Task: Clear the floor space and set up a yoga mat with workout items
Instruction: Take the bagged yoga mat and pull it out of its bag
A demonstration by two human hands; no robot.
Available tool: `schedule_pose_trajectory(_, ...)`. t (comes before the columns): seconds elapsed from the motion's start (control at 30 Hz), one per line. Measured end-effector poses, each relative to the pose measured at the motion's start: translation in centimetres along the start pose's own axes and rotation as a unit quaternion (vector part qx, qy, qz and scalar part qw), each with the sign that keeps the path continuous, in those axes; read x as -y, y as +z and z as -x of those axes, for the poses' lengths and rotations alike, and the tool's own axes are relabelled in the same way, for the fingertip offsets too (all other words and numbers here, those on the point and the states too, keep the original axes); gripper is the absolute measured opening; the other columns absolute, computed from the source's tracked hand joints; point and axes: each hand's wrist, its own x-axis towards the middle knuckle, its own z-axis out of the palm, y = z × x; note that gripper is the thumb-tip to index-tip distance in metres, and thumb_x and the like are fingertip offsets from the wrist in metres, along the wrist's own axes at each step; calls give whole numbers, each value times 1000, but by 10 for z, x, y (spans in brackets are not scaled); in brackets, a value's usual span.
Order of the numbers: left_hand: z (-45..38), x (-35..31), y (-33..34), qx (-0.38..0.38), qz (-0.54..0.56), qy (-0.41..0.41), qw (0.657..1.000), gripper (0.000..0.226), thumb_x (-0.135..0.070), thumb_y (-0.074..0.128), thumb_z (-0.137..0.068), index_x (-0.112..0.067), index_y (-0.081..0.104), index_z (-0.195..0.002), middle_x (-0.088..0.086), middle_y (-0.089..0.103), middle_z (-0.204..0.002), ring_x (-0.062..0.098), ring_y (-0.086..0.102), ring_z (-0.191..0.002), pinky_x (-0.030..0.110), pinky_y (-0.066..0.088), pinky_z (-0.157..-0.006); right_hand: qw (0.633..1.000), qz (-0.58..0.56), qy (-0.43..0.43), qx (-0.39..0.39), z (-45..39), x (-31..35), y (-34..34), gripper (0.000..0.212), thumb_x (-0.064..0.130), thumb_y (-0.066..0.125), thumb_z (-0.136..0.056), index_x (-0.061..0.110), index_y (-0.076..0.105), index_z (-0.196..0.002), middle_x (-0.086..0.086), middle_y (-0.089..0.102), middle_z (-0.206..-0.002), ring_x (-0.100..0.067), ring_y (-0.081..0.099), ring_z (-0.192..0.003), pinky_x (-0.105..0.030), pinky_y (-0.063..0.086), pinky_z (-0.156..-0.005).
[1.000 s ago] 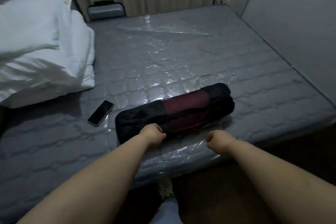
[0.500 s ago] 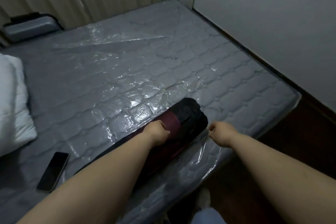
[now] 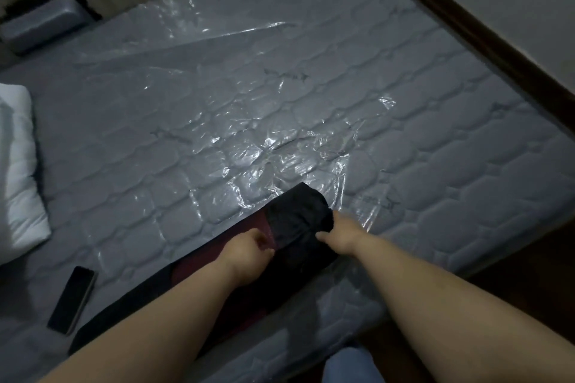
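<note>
**Both hands working at the bagged yoga mat**

While lying near the mattress (image 3: 311, 96) front edge, the bagged yoga mat (image 3: 292, 227) is being handled: left hand (image 3: 245, 250) curling onto it, right hand (image 3: 337, 235) apparently pinching its black end. Beyond-left are lying a phone (image 3: 71, 298) and a white pillow (image 3: 15, 171).

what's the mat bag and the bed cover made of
Mat bag: looks like thin matte black fabric, wrinkled, with a see-through mesh panel showing the maroon mat. Bed cover: clear glossy plastic film, creased and glinting over the quilted grey mattress.

Grey quilted mattress (image 3: 435, 171) under shiny clear plastic; black bag (image 3: 298, 214) showing maroon mat (image 3: 202, 261); white pillow (image 3: 18, 171); black phone (image 3: 71, 299).
</note>
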Motion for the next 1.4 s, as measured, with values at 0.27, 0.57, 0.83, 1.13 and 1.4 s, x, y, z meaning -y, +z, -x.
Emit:
schedule_pose_trajectory(0.27, -29, -55, 32, 5, -23, 30, 999, 59, -28, 58, -91, -22, 34, -145, 9, 39, -144, 25, 44, -130, 29, 34, -108, 997, -8, -56, -53, -30, -26, 1, 14, 15, 49, -95, 11, 55, -106, -9, 62, -111, -28, 57, -104, -26, 38, -77)
schedule_pose_trajectory(0.57, 22, -63, -16, -97, 24, 45, 994, 76, -30, 59, -89, -24, 15, -151, 11, 29, -149, 28, 35, -135, 36, 33, -111, 965, -35, -224, -130, 46, 59, -58, 25, 15, 49, -94, 23, 39, -73, 0, 49, -73, -24, 45, -69, -29, 29, -59)
schedule_pose_trajectory(0.83, 143, -16, -124, -415, 207, 100, 880, 75, -31, 63, -82, -27, 26, -146, 9, 45, -132, 26, 50, -120, 41, 43, -101, 850, -1, -476, -226, 191, 208, -90, 12, 14, 52, -92, 15, 46, -82, -9, 56, -77, -31, 54, -78, -38, 41, -69)
schedule_pose_trajectory(1.13, 268, 87, -154, -589, 112, 96, 795, 76, -46, 51, -71, -33, 35, -144, 5, 9, -156, 25, 12, -144, 44, 21, -117, 745, 61, -632, -203, 304, 262, -15, 6, 11, 63, -85, 9, 58, -83, -8, 65, -84, -27, 61, -82, -42, 49, -77)
schedule_pose_trajectory(1.4, 300, 132, -128, -500, 69, 190, 842, 82, -56, 24, -62, -10, 54, -122, 9, 51, -135, 23, 30, -138, 29, 19, -114, 795, 3, -563, -224, 334, 263, 23, 30, 5, 52, -84, 11, 63, -111, -1, 59, -102, -16, 55, -97, -22, 37, -77)
